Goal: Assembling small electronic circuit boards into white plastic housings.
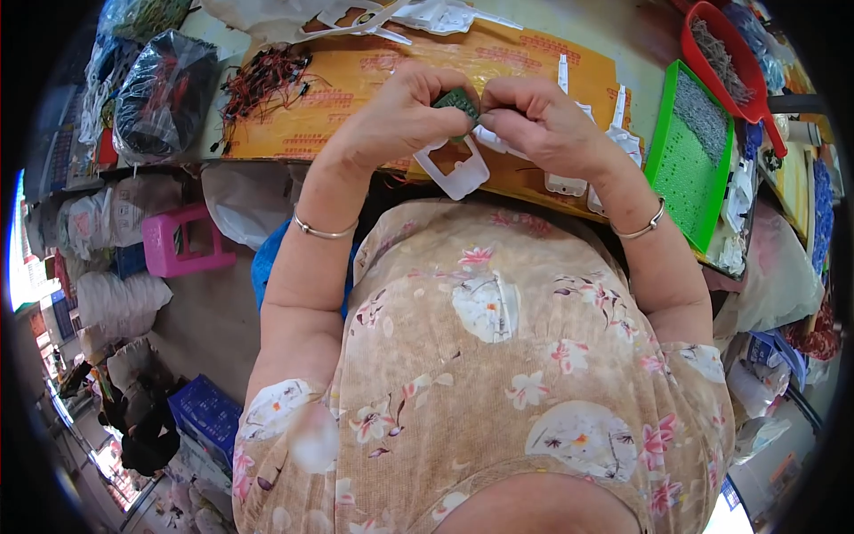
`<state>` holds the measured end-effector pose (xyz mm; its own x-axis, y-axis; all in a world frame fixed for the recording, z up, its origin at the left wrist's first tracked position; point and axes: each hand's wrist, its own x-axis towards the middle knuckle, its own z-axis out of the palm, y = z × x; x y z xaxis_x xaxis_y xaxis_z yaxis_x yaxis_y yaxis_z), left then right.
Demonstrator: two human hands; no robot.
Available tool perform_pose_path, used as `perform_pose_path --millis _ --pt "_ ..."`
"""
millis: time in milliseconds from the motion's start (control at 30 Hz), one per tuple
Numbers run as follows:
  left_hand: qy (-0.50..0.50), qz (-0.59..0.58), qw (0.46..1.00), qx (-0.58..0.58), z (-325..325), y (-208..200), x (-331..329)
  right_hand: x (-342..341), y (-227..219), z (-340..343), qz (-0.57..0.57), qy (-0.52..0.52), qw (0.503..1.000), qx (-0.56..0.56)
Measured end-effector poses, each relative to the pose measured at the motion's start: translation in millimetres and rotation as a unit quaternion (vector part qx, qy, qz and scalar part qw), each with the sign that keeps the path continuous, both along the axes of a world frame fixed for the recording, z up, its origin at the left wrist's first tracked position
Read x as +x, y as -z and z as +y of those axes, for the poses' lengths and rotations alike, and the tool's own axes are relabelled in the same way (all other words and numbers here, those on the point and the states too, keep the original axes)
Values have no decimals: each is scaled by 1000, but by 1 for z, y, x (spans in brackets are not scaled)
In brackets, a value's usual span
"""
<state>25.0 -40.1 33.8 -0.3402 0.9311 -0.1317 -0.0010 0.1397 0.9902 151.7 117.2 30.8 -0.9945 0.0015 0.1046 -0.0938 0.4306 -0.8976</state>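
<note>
Both hands meet over the near edge of the worktable. My left hand point(387, 120) is closed around a small green circuit board point(456, 101), thumb and fingers gripping its side. My right hand point(551, 129) pinches at the board's right edge; what sits between its fingertips is too small and covered to make out. Just below the fingers is a white plastic housing point(461, 176) with a square opening, partly hidden by my left hand. More white plastic housings point(567, 183) with long prongs lie beside and beyond my right hand.
Left on the yellow-covered table point(356, 80) lies a tangle of red and black wires point(262, 89), beside a bagged black bundle point(166, 98). At right are a green tray point(654, 156) of small metal pieces and a red scoop point(761, 84). A pink stool point(160, 245) stands lower left.
</note>
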Motion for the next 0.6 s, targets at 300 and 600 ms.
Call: perform_pose_path --millis 300,600 --pt "-18 28 999 38 -51 -51 -17 -6 -3 1 83 94 992 30" --pt "-328 304 894 -11 -211 -56 -76 -4 26 5 163 76 949 257"
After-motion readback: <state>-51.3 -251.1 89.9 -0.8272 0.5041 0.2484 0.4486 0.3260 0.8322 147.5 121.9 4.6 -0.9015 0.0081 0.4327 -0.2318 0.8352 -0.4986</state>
